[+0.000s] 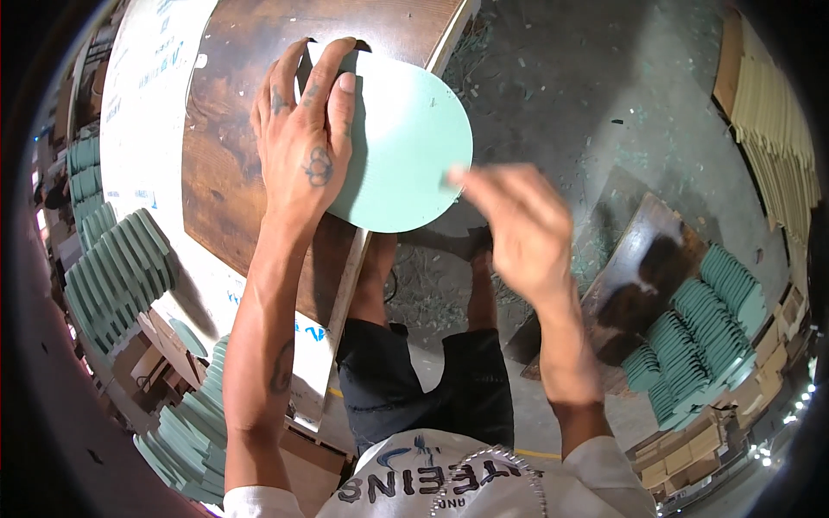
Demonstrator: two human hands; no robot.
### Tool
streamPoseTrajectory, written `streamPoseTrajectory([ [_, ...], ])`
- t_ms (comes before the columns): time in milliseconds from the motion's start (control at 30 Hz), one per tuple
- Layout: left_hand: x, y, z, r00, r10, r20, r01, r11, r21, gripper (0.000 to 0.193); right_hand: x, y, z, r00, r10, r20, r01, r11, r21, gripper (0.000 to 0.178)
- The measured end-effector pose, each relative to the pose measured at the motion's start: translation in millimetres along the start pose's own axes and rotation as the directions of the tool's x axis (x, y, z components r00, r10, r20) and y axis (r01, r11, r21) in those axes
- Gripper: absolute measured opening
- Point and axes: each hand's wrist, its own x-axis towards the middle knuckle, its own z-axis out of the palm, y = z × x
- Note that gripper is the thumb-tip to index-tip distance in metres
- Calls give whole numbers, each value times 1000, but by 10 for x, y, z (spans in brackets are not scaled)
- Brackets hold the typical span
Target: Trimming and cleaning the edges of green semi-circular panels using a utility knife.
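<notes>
A pale green flat piece with a rounded edge (406, 142) lies on the brown wooden board, jutting past the board's right edge. My left hand (306, 129) grips its left side, the fingers reaching over its far edge and the thumb lying along its top. At the piece's lower right rim is my right hand (518, 220), closed and smeared by motion. Its fingertips seem to touch or pinch the rim. Whether they hold something small is too blurred to make out.
The brown board (226, 147) rests on a white printed sheet (138, 112). Stacks of similar green pieces (121, 268) stand at left, with more (699, 345) at lower right beside another brown board (635, 259). Pale yellow stacked sheets (773, 129) line the far right. Green scraps litter the grey floor (553, 95).
</notes>
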Motion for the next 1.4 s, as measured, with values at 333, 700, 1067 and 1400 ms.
streamPoseTrajectory([
  [333,-3,-20,-49,999,-36,-38,35,999,-35,34,330,162,98,994,-107,10,107,986,-129,47],
  [700,-60,165,-15,981,-183,-61,180,983,-43,36,212,48,214,969,53,-242,-90,985,-146,52],
  [1067,-115,247,-25,948,-296,-116,310,940,140,55,-723,-390,415,990,-34,134,41,998,-53,50],
  [1400,407,-51,-16,910,415,-19,-414,902,-124,25,698,218,-378,985,-109,133,139,959,-247,50],
])
